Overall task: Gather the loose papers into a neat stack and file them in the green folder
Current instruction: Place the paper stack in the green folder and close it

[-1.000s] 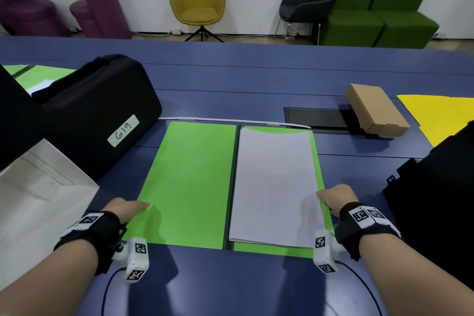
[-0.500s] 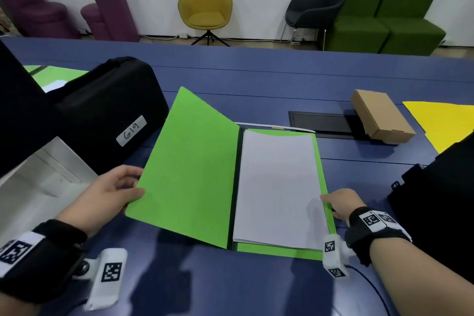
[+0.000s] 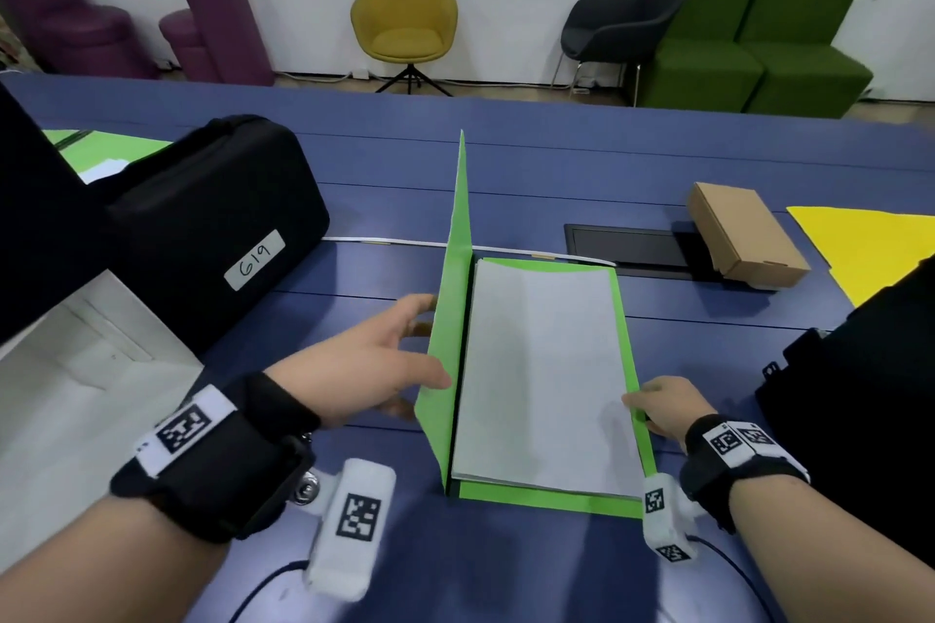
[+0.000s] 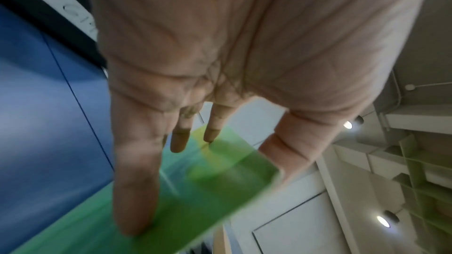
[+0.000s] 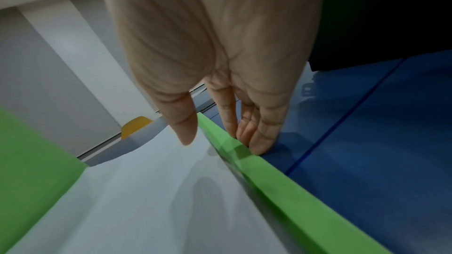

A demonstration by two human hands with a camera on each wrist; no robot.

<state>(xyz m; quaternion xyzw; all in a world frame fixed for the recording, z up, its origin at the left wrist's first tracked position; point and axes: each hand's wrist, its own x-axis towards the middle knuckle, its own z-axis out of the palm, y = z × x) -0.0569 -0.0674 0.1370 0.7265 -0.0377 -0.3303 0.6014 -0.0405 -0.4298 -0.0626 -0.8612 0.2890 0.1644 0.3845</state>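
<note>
The green folder (image 3: pixel 546 501) lies on the blue table with its left cover (image 3: pixel 450 309) raised almost upright. A neat stack of white papers (image 3: pixel 541 369) rests on its right half. My left hand (image 3: pixel 374 359) holds the cover's outer edge, with straight fingers (image 4: pixel 137 181) behind the cover (image 4: pixel 220 181) and the thumb in front. My right hand (image 3: pixel 663 407) sits at the folder's right edge (image 5: pixel 305 200). Its thumb is over the papers (image 5: pixel 146 200) and its fingertips (image 5: pixel 259 146) touch the table beside the edge.
A black case labelled 619 (image 3: pixel 212 228) and a white bag (image 3: pixel 76 395) lie left. A cardboard box (image 3: pixel 744 233), a yellow sheet (image 3: pixel 870 248) and a black object (image 3: pixel 860 395) lie right. A recessed hatch (image 3: pixel 627 245) is behind the folder.
My left hand has lifted the folder's left cover from flat on the table to nearly upright, swinging it toward the papers. The right hand has stayed at the right edge.
</note>
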